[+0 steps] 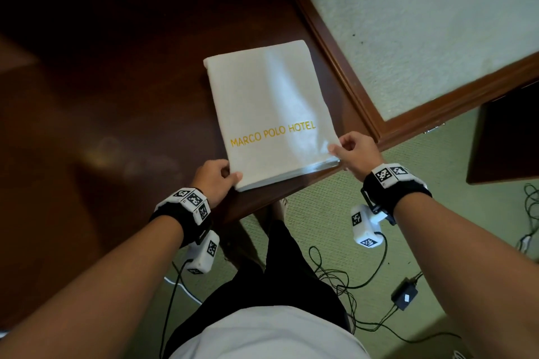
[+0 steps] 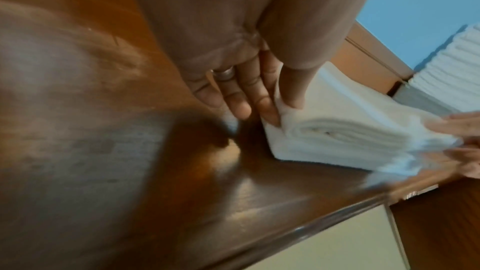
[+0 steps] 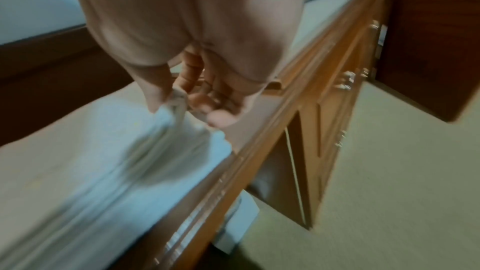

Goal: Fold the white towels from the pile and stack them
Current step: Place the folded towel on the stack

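Towel (image 1: 268,114) beside glass-topped table (image 1: 364,102)

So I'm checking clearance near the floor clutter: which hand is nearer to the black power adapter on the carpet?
Right. The right hand pinches the folded towel's near right corner, above the power adapter's side; the left hand holds the near left corner, farther away.

This is a hotel room. A folded white terry towel (image 1: 268,114) carries the words MARCO POLO HOTEL in yellow stitched letters (image 1: 272,134). It lies on a dark polished wooden desk (image 1: 116,96) beside a wood-framed pale green panel (image 1: 423,38). Pale green woven carpet (image 1: 437,242) covers the floor, where black cables (image 1: 344,277) and a black power adapter (image 1: 404,294) lie. The left wrist view shows a stack of folded white towels (image 2: 451,63)
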Demonstrator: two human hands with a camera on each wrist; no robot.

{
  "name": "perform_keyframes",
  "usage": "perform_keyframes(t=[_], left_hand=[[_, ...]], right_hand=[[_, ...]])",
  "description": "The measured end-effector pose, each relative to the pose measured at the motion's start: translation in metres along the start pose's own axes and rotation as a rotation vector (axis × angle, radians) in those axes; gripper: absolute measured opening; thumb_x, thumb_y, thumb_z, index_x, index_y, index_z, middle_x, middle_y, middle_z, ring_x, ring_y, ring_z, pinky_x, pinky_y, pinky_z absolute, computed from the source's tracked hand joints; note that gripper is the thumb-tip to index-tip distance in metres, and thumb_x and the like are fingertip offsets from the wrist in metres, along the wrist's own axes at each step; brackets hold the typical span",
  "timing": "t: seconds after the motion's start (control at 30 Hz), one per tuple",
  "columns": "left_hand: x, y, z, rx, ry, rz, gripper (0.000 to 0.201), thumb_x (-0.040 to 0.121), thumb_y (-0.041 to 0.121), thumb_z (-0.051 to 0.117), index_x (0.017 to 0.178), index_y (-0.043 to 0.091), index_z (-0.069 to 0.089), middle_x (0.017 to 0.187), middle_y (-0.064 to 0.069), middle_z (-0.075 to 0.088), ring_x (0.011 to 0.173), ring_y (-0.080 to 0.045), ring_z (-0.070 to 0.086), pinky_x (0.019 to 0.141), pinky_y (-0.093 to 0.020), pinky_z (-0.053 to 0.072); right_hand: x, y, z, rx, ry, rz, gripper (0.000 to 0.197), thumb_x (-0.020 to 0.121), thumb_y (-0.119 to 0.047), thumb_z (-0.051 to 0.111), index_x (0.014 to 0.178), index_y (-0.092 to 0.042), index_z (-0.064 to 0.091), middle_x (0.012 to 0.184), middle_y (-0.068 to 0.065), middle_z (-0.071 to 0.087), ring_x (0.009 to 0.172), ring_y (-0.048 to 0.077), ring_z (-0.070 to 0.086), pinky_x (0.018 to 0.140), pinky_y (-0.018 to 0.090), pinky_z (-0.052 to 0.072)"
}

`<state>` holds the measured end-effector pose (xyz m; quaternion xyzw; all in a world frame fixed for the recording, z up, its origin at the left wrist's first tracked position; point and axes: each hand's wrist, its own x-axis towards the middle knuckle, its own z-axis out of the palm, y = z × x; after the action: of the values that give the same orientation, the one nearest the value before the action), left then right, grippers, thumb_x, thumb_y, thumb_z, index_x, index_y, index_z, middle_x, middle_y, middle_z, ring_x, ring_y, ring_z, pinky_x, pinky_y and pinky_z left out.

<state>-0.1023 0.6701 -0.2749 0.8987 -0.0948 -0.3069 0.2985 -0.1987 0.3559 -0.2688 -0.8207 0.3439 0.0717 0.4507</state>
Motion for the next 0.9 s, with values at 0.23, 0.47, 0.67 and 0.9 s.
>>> perform_keyframes(t=[0.23,0.47,0.67,0.9], left_hand=[[0.006,0.01,-0.011,0.422,0.178,0.113,0.074,0.083,0.054,0.067,0.143,0.02,0.04,0.146,-0.006,0.042,0.131,-0.032,0.04,0.101,-0.046,0.039],[0.013,-0.006,0.003,0.728,-0.07,0.264,0.081,0.093,0.07,0.011,0.159,0.028,-0.009,0.166,0.007,-0.019,0.155,-0.022,-0.005,0.12,-0.054,0.011],[0.028,0.009,-0.022,0.582,0.123,0.134,0.088,0.086,0.072,0.014,0.157,0.021,0.021,0.164,-0.004,0.021,0.147,-0.029,0.023,0.112,-0.049,0.027],[0.053,0.044,-0.028,0.291,-0.008,-0.227,0.069,0.082,0.077,0.053,0.122,0.021,0.049,0.126,-0.007,0.061,0.113,-0.033,0.061,0.089,-0.043,0.051]], right_hand=[[-0.011,-0.015,0.008,-0.484,0.178,-0.222,0.047,0.083,-0.017,0.065,0.128,-0.011,0.054,0.127,0.015,0.05,0.111,0.037,0.05,0.094,0.045,0.046],[-0.019,0.001,0.023,-0.843,-0.224,-0.318,0.059,0.103,-0.054,0.007,0.157,-0.033,-0.004,0.164,-0.009,-0.017,0.153,0.019,-0.005,0.118,0.052,0.015],[0.015,-0.021,0.005,-0.628,0.052,-0.224,0.049,0.102,-0.04,0.039,0.143,-0.014,0.043,0.147,0.01,0.044,0.128,0.032,0.046,0.1,0.049,0.037],[0.059,-0.06,0.013,-0.451,-0.153,0.093,0.056,0.087,-0.051,0.066,0.122,-0.008,0.056,0.121,0.014,0.062,0.11,0.034,0.06,0.089,0.041,0.05]])
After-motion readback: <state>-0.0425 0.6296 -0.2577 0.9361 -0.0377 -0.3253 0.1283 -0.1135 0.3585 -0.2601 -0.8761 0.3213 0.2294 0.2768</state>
